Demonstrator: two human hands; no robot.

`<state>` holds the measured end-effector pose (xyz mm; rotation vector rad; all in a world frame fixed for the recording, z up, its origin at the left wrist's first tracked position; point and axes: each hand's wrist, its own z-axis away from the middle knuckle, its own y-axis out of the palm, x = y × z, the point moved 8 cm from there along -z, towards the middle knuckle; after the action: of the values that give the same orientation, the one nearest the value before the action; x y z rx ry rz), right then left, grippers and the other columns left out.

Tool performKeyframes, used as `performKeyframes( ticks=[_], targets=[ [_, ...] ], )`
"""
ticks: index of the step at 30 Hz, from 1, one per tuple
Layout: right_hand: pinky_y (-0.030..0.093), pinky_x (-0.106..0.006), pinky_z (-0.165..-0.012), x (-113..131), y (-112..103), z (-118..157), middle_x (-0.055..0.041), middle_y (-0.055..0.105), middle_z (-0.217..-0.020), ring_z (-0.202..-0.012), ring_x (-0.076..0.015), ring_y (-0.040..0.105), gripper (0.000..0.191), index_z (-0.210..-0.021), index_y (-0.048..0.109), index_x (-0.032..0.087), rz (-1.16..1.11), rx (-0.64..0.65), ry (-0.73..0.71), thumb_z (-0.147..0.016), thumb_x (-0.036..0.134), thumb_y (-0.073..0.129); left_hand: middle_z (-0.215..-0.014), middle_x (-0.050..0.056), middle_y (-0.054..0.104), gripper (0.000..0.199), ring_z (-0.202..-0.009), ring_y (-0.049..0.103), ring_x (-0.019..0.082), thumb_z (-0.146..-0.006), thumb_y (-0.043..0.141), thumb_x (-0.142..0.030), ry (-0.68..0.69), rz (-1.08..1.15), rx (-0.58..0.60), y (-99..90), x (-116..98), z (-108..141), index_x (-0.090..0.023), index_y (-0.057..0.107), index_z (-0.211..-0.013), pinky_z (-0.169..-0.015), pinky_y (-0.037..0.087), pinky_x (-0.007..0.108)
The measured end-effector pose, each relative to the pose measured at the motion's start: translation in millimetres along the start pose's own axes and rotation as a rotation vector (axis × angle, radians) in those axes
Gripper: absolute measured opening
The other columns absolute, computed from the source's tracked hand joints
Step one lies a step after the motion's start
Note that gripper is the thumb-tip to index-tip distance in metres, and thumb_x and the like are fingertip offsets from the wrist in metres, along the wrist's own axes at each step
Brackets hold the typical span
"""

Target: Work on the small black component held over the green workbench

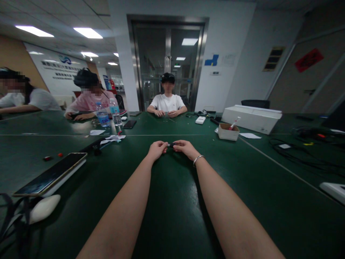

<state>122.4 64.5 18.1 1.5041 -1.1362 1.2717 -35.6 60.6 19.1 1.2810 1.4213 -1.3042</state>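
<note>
Both arms reach forward over the green table [172, 216]. Between my fingertips is a small black object with a pale end [170, 145], too small to name. My left hand [157, 150] pinches its pale end from the left. From the right, my right hand [185, 148], with a silver bracelet [198, 159] at the wrist, grips the black part. The fingers partly cover the object, and I cannot tell whether it is one piece or two joined.
On the left lie a phone on a white box [54, 174], a white rounded object [45, 208] and two water bottles [115, 113]. A small carton [228, 132], a long white box [252, 118] and cables [293, 154] are on the right. Several people sit around the table.
</note>
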Motion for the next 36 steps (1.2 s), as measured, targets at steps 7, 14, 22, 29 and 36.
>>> performKeyframes(
  ticks=[7, 14, 22, 29, 36],
  targets=[
    [0.053, -0.02, -0.063, 1.2, 1.6, -0.2, -0.0014, 0.069, -0.071, -0.065, -0.0089, 0.063, 0.025, -0.09, 0.068, 0.012, 0.027, 0.031, -0.01, -0.067, 0.006, 0.073, -0.058, 0.002, 0.06, 0.035, -0.049, 0.051, 0.01, -0.08, 0.055, -0.047, 0.053, -0.231, -0.061, -4.1, -5.1, 2.3, -0.016, 0.062, -0.068, -0.051, 0.04, 0.022],
    [0.051, -0.021, -0.065, 3.1, 3.5, 0.0, -0.0011, 0.069, -0.073, -0.067, -0.0092, 0.062, 0.029, -0.092, 0.068, 0.013, 0.061, 0.056, -0.027, -0.064, 0.009, 0.074, -0.06, 0.002, 0.06, 0.038, -0.05, 0.051, 0.013, -0.083, 0.048, -0.048, 0.034, -0.354, -0.109, -6.2, -7.9, 4.3, -0.018, 0.061, -0.065, -0.051, 0.036, 0.025],
    [0.05, -0.019, -0.063, 11.5, 3.1, 5.3, 0.0014, 0.065, -0.079, -0.064, -0.0071, 0.061, 0.04, -0.099, 0.065, 0.017, 0.111, 0.037, -0.065, -0.062, 0.004, 0.074, -0.058, 0.003, 0.06, 0.043, -0.051, 0.05, 0.014, -0.085, 0.044, -0.048, 0.083, -0.444, -0.135, -9.0, -13.2, 4.3, -0.018, 0.061, -0.06, -0.052, 0.032, 0.027],
    [0.05, -0.017, -0.053, 3.1, 7.2, 1.1, -0.0045, 0.068, -0.068, -0.054, -0.0081, 0.061, 0.018, -0.096, 0.059, 0.013, 0.103, 0.036, 0.042, -0.084, 0.025, 0.062, -0.059, 0.003, 0.06, 0.043, -0.053, 0.051, 0.015, -0.084, 0.044, -0.049, 0.08, -0.385, -0.134, -10.6, -8.5, 1.2, -0.017, 0.061, -0.061, -0.054, 0.034, 0.027],
    [0.052, -0.017, -0.056, 6.6, 7.3, 2.3, 0.0004, 0.066, -0.077, -0.057, -0.0067, 0.062, 0.042, -0.11, 0.059, 0.018, 0.06, 0.083, -0.008, -0.07, 0.01, 0.072, -0.061, 0.003, 0.061, 0.044, -0.054, 0.051, 0.014, -0.083, 0.042, -0.051, 0.063, -0.37, -0.112, -8.9, -5.5, -0.2, -0.017, 0.062, -0.065, -0.055, 0.034, 0.026]
  ],
)
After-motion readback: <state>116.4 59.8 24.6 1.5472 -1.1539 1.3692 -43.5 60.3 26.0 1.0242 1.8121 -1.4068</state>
